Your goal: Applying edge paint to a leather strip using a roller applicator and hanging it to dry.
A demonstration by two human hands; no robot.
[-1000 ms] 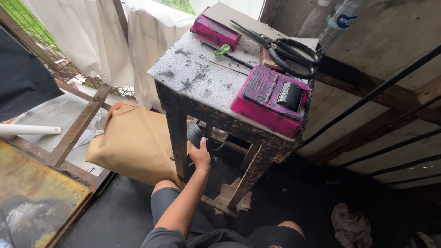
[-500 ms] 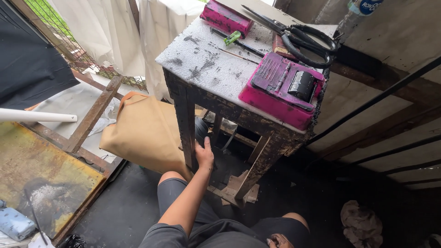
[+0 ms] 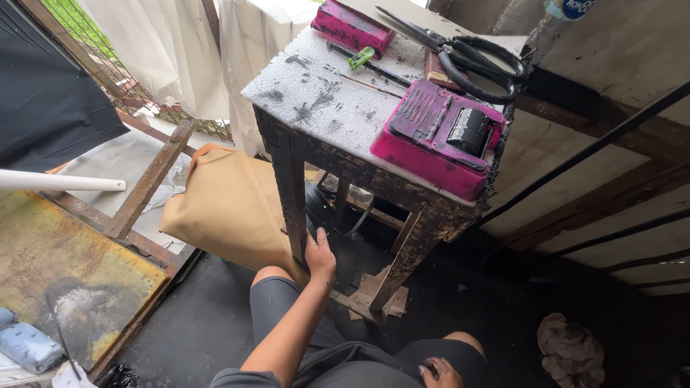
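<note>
My left hand point(image 3: 320, 255) reaches under a worn, paint-flecked wooden table point(image 3: 316, 93), right beside its front leg point(image 3: 291, 194). Its fingers point up at a dark rounded object point(image 3: 316, 205) in the shadow under the top; whether they grip it is hidden. My right hand point(image 3: 438, 373) rests on my lap at the bottom edge, fingers curled, with nothing seen in it. My knees in dark shorts sit just in front of the table.
On the table lie a pink box-shaped device point(image 3: 442, 140), large black scissors point(image 3: 460, 50), a second pink case point(image 3: 352, 25) and a green-handled tool point(image 3: 363, 57). A tan bag point(image 3: 230, 205) leans left of the leg. A rusty panel point(image 3: 65, 273), white pipe point(image 3: 57, 181), rag point(image 3: 571, 348).
The view has swung right and closer to the table. My left hand stays under the table and has shifted a little toward the front leg.
</note>
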